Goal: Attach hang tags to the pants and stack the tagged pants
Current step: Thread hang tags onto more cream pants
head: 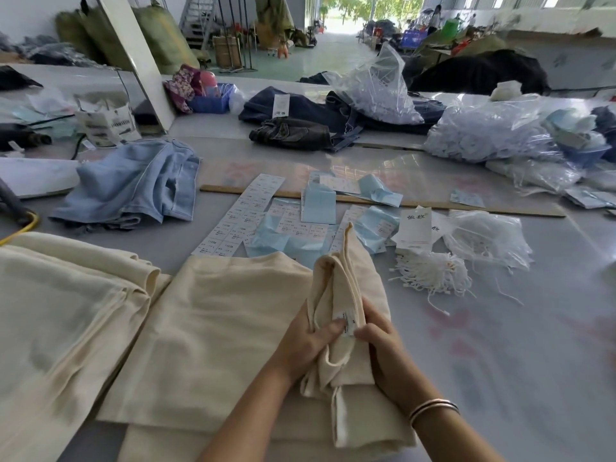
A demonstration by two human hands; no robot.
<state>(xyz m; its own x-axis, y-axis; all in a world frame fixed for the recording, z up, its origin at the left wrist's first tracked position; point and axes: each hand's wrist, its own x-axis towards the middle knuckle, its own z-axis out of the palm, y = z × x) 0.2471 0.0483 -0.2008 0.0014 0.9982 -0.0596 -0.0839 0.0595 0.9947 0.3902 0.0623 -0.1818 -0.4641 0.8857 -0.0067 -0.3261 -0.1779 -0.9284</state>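
Note:
Cream pants (230,331) lie folded on the table in front of me. Their waistband (343,281) is bunched up and lifted off the cloth. My left hand (306,341) grips the waistband from the left, thumb on a small white sewn-in label (347,323). From the right, my right hand (383,348) holds the same fold, fingers curled beside the label. White hang tags (415,228) with black print lie beyond, next to a bundle of white tag strings (433,271). A second pile of cream pants (63,315) lies at the left.
Sticker sheets (246,211) and pale blue backing papers (318,205) are strewn past the pants, along a wooden ruler (466,205). Light blue jeans (133,185) lie at the left, dark jeans (300,125) farther back. Plastic bags of strings (486,238) and tags (483,135) fill the right.

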